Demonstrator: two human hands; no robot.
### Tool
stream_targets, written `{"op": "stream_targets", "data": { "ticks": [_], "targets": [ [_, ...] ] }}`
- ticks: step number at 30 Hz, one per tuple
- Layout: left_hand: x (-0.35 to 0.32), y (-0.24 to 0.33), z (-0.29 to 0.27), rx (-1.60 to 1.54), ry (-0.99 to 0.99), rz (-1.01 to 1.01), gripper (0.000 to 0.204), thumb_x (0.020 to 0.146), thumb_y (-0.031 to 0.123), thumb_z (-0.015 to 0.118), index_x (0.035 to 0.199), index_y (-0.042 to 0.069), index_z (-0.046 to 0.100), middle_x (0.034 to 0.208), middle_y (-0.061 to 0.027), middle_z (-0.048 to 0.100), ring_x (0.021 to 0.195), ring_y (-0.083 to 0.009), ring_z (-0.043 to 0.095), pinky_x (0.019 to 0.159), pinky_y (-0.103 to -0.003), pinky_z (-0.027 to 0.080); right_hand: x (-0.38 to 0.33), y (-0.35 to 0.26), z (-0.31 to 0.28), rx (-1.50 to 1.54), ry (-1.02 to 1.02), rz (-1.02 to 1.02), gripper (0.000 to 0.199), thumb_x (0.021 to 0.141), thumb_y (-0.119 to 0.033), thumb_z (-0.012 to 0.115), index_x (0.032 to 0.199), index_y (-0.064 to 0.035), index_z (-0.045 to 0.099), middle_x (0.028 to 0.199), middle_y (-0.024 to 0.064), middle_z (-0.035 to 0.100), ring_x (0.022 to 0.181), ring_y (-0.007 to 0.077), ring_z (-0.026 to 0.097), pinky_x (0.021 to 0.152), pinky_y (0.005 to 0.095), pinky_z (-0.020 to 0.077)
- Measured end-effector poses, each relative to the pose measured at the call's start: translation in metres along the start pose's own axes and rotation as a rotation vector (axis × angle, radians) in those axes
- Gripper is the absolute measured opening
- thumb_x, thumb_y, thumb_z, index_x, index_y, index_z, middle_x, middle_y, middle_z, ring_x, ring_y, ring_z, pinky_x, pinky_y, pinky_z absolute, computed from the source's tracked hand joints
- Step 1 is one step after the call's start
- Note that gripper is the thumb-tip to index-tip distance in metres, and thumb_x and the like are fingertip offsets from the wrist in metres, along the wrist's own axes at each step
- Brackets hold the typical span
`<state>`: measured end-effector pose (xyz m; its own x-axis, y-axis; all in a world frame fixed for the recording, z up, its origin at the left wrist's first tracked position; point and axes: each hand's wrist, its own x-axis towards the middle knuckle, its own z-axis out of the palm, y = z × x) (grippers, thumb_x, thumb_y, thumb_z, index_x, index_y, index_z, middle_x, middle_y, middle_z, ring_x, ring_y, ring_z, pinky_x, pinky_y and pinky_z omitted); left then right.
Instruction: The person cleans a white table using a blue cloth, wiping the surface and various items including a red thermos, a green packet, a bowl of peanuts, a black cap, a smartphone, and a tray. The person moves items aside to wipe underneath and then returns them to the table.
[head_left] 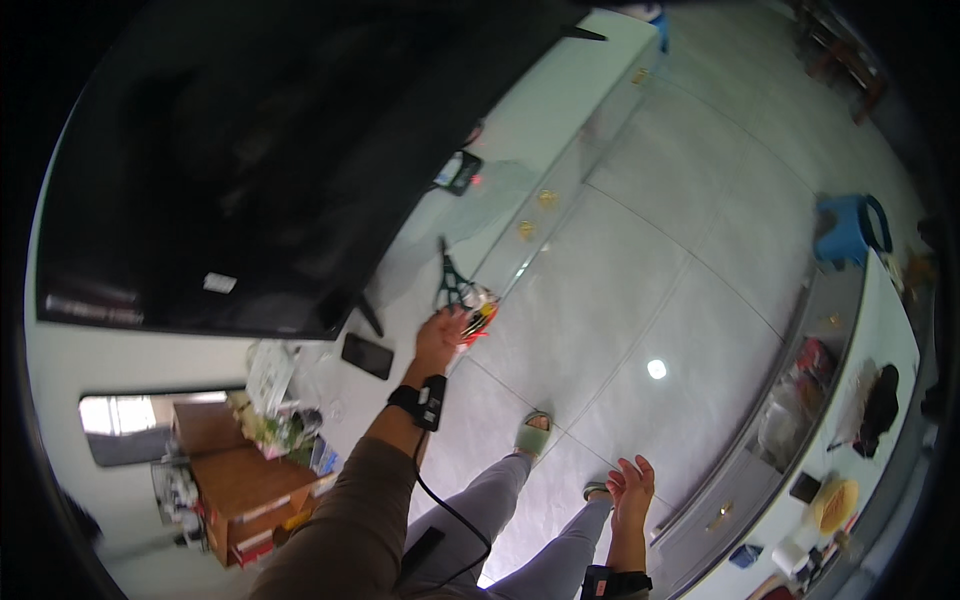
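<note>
My left hand (438, 338) is at the front edge of the white TV cabinet, its fingers closed round a small crinkled packet (483, 318) coloured red, yellow and silver. Just beyond those fingers a dark green scissor-like thing (452, 285) points away from me; whether the hand grips it too is not plain. A black phone (367, 356) lies flat on the cabinet, left of this hand. Out over the floor, my right hand (630, 482) is raised with fingers apart and slightly bent, holding nothing. Black bands with small devices circle both wrists.
A large black television (230, 170) stands on the white cabinet (610, 50). Beyond my left arm is a brown wooden cabinet (235, 470). To the right, a blue stool (848, 228) stands by a grey-white cabinet (885, 330) with several items on top. Pale tiles (640, 270) cover the floor.
</note>
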<state>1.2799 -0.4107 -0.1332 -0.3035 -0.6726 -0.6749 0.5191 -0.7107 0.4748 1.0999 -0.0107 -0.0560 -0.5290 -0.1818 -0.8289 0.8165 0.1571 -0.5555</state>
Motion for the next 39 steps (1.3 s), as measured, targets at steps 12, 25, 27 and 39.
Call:
{"op": "stream_targets", "data": {
  "ticks": [12, 25, 27, 39],
  "targets": [
    [0.135, 0.052, -0.047, -0.175, -0.04, -0.015, 0.024, 0.094, 0.006, 0.051, 0.112, -0.008, 0.054, 0.108, -0.0195, 0.063, 0.1, -0.0259, 0.063, 0.091, -0.034, 0.052, 0.013, -0.005, 0.014, -0.083, 0.091, -0.055, 0.041, 0.089, -0.018, 0.06, 0.124, -0.0038, 0.046, 0.102, 0.0094, 0.061, 0.084, 0.0182, 0.063, 0.069, 0.0303, 0.0508],
    [-0.119, -0.176, 0.094, 0.768, -0.528, -0.602, 0.02, 0.092, 0.014, 0.06, 0.109, 0.006, 0.053, 0.103, -0.0095, 0.063, 0.088, -0.0202, 0.066, 0.077, -0.032, 0.055, -0.022, -0.001, -0.023, 0.084, 0.024, -0.156, 0.032, 0.098, -0.026, 0.047, 0.121, -0.0043, 0.053, 0.096, 0.004, 0.063, 0.076, 0.0103, 0.057, 0.065, 0.0248, 0.0481],
    [-0.179, -0.231, 0.11, 0.893, -0.631, -0.767, 0.025, 0.091, 0.017, 0.061, 0.11, 0.005, 0.051, 0.102, -0.0097, 0.063, 0.087, -0.0204, 0.066, 0.075, -0.033, 0.056, -0.038, 0.001, -0.047, 0.118, 0.072, -0.165, 0.035, 0.099, -0.027, 0.045, 0.124, -0.0038, 0.051, 0.098, 0.0049, 0.063, 0.077, 0.0114, 0.058, 0.066, 0.0255, 0.0488],
    [-0.377, -0.483, 0.166, 1.155, -0.787, -1.049, 0.029, 0.092, 0.016, 0.058, 0.114, -0.001, 0.052, 0.107, -0.0142, 0.063, 0.091, -0.0223, 0.065, 0.077, -0.036, 0.055, -0.1, 0.006, -0.317, 0.424, 0.337, -0.244, 0.035, 0.098, -0.024, 0.048, 0.125, -0.0016, 0.051, 0.098, 0.0068, 0.065, 0.074, 0.0097, 0.059, 0.064, 0.0233, 0.0487]
  ]
}}
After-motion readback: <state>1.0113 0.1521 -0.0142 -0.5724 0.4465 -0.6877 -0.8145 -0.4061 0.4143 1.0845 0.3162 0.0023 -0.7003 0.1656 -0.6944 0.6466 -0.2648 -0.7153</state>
